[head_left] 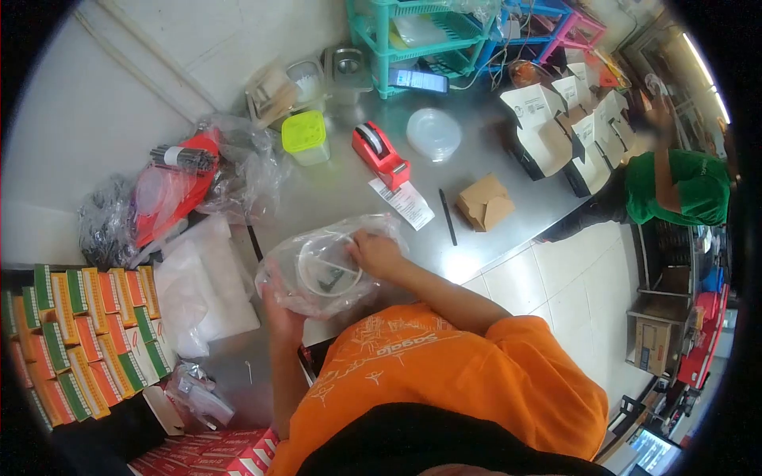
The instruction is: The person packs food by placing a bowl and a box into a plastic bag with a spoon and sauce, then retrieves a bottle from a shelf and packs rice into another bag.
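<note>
We hold a clear plastic bag with a round white container inside, at the near edge of the steel counter.

Our left hand grips the bag from below, while our right hand curls its fingers over the bag's top, holding it. A red tape dispenser, a receipt and a brown paper box lie beyond it.

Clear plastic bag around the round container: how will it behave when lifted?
Probably floppy: the clear plastic bag is wrinkled and sags around the round container. Likely slippery, given its glossy film. The left hand underneath and right hand on top suggest it needs support.
</note>
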`<action>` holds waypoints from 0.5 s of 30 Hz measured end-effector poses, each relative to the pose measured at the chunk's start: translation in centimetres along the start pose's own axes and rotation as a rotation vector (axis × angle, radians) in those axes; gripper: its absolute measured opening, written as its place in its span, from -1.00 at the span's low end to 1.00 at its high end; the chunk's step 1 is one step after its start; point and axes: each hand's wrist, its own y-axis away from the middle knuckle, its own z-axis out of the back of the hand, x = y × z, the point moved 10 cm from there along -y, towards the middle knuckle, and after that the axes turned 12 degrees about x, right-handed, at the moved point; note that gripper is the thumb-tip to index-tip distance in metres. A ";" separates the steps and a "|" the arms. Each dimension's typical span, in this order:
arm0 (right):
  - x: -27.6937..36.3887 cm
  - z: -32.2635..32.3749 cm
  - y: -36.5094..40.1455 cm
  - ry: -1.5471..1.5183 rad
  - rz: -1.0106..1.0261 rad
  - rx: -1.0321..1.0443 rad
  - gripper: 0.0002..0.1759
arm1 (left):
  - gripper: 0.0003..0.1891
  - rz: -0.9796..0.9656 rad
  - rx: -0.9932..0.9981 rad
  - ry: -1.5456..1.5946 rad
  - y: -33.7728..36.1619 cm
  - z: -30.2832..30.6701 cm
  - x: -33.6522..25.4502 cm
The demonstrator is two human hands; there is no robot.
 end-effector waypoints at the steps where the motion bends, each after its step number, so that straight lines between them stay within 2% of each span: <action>1: 1.2 -0.1 0.6 0.096 0.111 -0.010 -0.61 | -0.27 0.029 0.020 -0.034 -0.2 0.2 0.3; 2: 2.4 0.0 1.1 0.194 0.225 -0.019 -0.60 | -0.28 0.026 -0.007 -0.119 -0.3 0.4 -0.1; 3: 3.2 1.3 2.3 0.199 0.225 -0.019 -0.60 | -0.29 0.023 -0.025 -0.158 -0.5 0.6 -0.1; 5: 8.0 5.1 7.4 -0.099 0.486 0.136 -0.55 | -0.31 0.084 -0.108 -0.276 -0.9 1.6 0.8; 7: 6.0 8.3 9.0 -0.363 0.271 0.272 -0.52 | -0.33 0.127 -0.202 -0.346 -1.4 4.2 3.3; 8: 3.9 11.6 9.7 -0.194 0.376 -0.040 -0.50 | -0.34 0.100 -0.105 -0.597 -2.8 5.2 5.0; 9: 2.0 15.3 10.8 -0.004 0.279 -0.333 -0.48 | -0.34 0.080 -0.074 -0.722 -3.1 5.0 5.0; 10: -1.8 16.9 10.4 0.254 0.203 -0.433 -0.39 | -0.35 0.056 -0.048 -0.848 -3.3 4.7 4.9; 11: -5.6 18.1 11.0 0.492 0.009 -0.567 -0.12 | -0.35 0.117 -0.038 -0.804 -3.7 3.4 4.7; 12: -11.4 18.7 11.2 0.549 -0.197 -0.618 0.12 | -0.36 0.176 -0.023 -0.759 -4.3 1.8 4.3; 13: -14.3 19.3 11.4 0.571 -0.481 -0.566 0.26 | -0.37 0.231 -0.006 -0.708 -5.0 0.4 4.1; 14: -17.6 19.1 11.4 0.446 -0.658 -0.442 0.26 | -0.38 0.282 0.013 -0.652 -5.6 -0.5 4.3; 15: -19.0 18.9 10.8 0.225 -0.580 -0.370 0.25 | -0.38 0.263 -0.007 -0.644 -6.1 -0.3 4.2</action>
